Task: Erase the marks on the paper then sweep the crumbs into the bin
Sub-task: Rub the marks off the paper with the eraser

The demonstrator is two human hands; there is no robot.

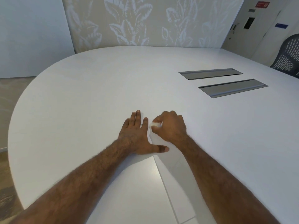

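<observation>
Paper under flat left hand; right hand pinches eraser (white).

White table with two grey hatches; mesh chair beyond.

My left hand lies flat on the paper at frame centre, my right hand just right of it pinching an eraser; two hatches sit upper right.

Large white rounded surface: smooth, matt, faint sheen. White paper sheet: smooth, slightly glossy. Two grey rectangular metal flaps: brushed. Dark office chair: perforated mesh plastic.
</observation>
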